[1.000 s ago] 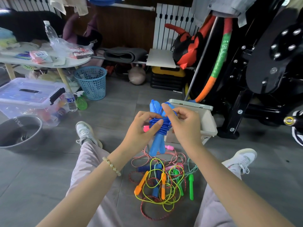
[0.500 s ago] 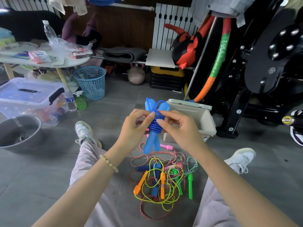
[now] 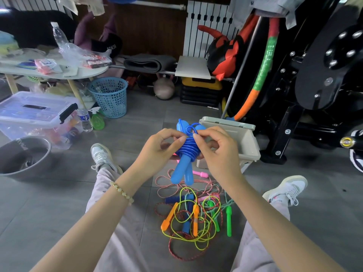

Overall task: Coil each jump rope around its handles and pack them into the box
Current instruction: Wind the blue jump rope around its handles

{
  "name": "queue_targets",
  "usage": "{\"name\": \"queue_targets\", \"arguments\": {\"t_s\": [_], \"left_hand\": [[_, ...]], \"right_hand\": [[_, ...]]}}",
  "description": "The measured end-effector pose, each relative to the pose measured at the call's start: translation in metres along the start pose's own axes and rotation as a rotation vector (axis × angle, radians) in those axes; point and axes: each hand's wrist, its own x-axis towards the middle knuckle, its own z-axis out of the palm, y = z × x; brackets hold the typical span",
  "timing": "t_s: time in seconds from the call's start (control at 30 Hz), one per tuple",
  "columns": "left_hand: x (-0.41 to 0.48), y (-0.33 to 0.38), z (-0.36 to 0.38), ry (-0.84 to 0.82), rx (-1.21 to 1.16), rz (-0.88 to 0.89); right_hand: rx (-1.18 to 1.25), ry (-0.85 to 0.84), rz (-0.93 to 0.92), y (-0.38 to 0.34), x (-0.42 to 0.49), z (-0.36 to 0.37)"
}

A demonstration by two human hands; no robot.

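View from a person's head, looking down at their two bare hands, seated on a grey tiled floor (image 3: 59,203) with legs apart. Both hands hold a blue jump rope (image 3: 179,171) in the air between the knees. Its two blue handles lie side by side and point down and slightly left, and its blue cord is wound in tight turns around their middle. The left hand (image 3: 157,148), with a bead bracelet (image 3: 121,192) on the wrist, has its grip closed on the left side of the coil, fingers curled and fingertips on the cord. The right hand (image 3: 218,152) has its grip closed on the right side, thumb and forefinger pinching a small loop of cord (image 3: 189,128) that stands up near the top of the handles.

Just behind the hands, an open beige box (image 3: 249,146) sits on the floor; what lies inside it is hidden by the hands.

Below the hands, between the legs, a tangled pile of jump ropes (image 3: 196,218) lies on the floor: orange handles with yellow cord, green handles, dark blue handles, a red and white twisted cord, and a pink handle (image 3: 200,174) nearest the box.

To the left stand a metal bowl (image 3: 23,154), a clear lidded bin (image 3: 35,112), a blue mesh basket (image 3: 110,97) and a cluttered white counter (image 3: 84,72). Black gym equipment (image 3: 314,75) fills the right
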Motion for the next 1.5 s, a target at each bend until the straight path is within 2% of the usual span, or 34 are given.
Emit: {"name": "queue_targets", "arguments": {"t_s": [0.2, 0.37, 0.47, 0.67, 0.83, 0.93, 1.0, 1.07, 1.13, 1.2, 1.23, 1.3, 1.37, 1.5], "left_hand": [[-0.002, -0.003, -0.004, 0.006, -0.02, -0.005], [-0.004, -0.009, 0.001, 0.087, 0.288, 0.225], [-0.004, -0.016, -0.001, 0.118, 0.379, 0.331], [-0.003, -0.02, -0.003, 0.22, 0.374, 0.331], [-0.003, -0.02, 0.003, 0.251, 0.4, 0.309], [-0.002, -0.023, 0.005, 0.242, 0.453, 0.305], [-0.002, -0.024, 0.007, 0.241, 0.488, 0.319], [-0.002, -0.024, 0.008, 0.23, 0.497, 0.325], [-0.002, -0.028, 0.007, 0.229, 0.503, 0.28], [-0.002, -0.037, 0.007, 0.277, 0.383, 0.129], [-0.004, -0.04, 0.008, 0.29, 0.256, -0.008], [-0.008, -0.04, 0.017, 0.203, -0.065, -0.34], [-0.011, -0.04, 0.025, 0.112, -0.263, -0.523], [-0.008, -0.052, 0.024, 0.13, -0.204, -0.395]], "right_hand": [[0.038, -0.016, 0.014, 0.002, -0.005, -0.001], [-0.071, 0.0, -0.033, 0.006, -0.004, 0.003], [-0.186, -0.063, -0.091, 0.005, -0.002, 0.003], [-0.239, -0.247, -0.11, 0.006, 0.0, -0.004], [-0.371, -0.278, -0.21, 0.001, 0.001, -0.007], [-0.594, -0.34, -0.274, -0.001, -0.001, -0.003], [-0.687, -0.347, -0.255, 0.001, -0.004, 0.002], [-0.643, -0.321, -0.198, 0.003, -0.009, 0.007], [-0.541, -0.289, -0.109, 0.008, -0.013, 0.011], [-0.465, -0.238, -0.042, 0.016, -0.015, 0.014], [-0.445, -0.217, -0.016, 0.02, -0.015, 0.016], [-0.409, -0.2, 0.035, 0.025, -0.016, 0.021], [-0.358, -0.189, 0.103, 0.028, -0.018, 0.027], [-0.159, -0.286, 0.318, 0.028, -0.015, 0.03]]}}
